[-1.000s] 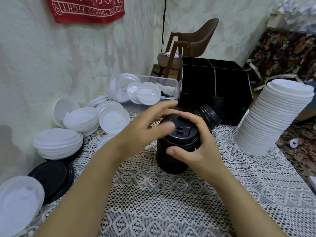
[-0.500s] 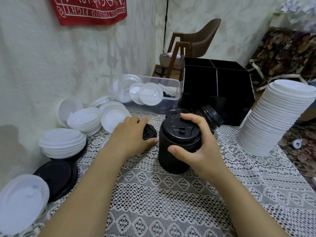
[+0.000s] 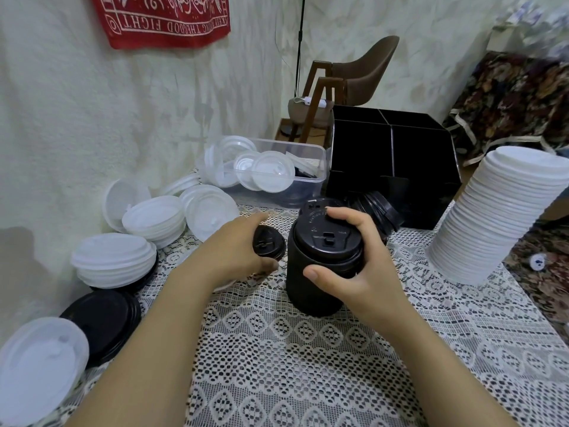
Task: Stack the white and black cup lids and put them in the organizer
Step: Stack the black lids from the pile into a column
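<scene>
Stack of black lids [image 3: 311, 291] sits gripped by the right hand [image 3: 354, 272]. Left hand [image 3: 234, 257] clasps a loose lid [image 3: 268, 243] beside it.

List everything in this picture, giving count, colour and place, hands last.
Tall lid stack: one, white, table's right.
Upright lid stack: one, black, table centre.
Single lid: one, black, left of it.
Tipped lid stack: one, black, before organizer.
Organizer: one, black, far side.
Lid piles: several, white, table's left.
Flat lids: few, black, near left.
Box: one, clear, beside organizer, holding white lids.
Chair: one, brown, behind table.
Cloth: one, red, on wall.
Tablecloth: one, white lace, over table.
Left hand: one, grips Single lid.
Right hand: one, grips Upright lid stack's top.
</scene>
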`<state>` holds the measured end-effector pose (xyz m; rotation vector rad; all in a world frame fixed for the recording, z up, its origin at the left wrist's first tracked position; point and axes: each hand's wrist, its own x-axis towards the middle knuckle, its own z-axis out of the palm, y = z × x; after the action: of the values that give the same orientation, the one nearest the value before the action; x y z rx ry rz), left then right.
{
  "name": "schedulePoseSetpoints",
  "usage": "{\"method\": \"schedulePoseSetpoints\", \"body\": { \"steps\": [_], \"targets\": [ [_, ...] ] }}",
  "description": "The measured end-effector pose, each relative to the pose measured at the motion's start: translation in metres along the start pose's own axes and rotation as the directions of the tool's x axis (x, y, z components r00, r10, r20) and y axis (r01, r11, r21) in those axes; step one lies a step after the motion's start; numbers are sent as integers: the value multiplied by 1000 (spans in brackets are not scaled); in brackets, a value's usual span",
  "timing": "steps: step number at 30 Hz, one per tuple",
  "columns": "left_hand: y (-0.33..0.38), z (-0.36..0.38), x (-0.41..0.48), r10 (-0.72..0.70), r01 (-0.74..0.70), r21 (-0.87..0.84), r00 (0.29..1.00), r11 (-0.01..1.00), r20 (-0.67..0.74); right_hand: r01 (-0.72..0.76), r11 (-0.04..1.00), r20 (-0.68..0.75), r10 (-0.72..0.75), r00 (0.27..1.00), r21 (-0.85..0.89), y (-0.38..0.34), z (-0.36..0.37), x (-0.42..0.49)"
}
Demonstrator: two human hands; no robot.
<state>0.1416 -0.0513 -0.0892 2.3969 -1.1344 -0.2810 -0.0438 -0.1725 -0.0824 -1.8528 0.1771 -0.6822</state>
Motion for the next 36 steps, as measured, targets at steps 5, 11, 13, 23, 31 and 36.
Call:
{"method": "schedulePoseSetpoints", "body": {
  "steps": [5,11,13,23,31,36],
  "targets": [
    [10,-9,-2,28,-54,-153,985,987,-170,5,1000,1,-5,1000,-5,0,1,0],
    [37,-25,-20,80,-345,-442,853,828,-516,9,1000,0,-9,1000,-3,1,0,0],
    [45,-25,-25,143,-452,-499,830,739,-540,8,1000,-2,-8,1000,-2,1,0,0],
    [63,-16,-34,453,-567,-455,823,686,-343,5,998,-12,-5,1000,69,5,1,3],
    [60,-12,-35,462,-524,-421,852,741,-247,5,998,-39,-2,999,58,7,1,2],
    [60,-13,-34,470,-516,-385,857,765,-213,19,998,-25,-18,1000,54,6,0,3]
  ]
}}
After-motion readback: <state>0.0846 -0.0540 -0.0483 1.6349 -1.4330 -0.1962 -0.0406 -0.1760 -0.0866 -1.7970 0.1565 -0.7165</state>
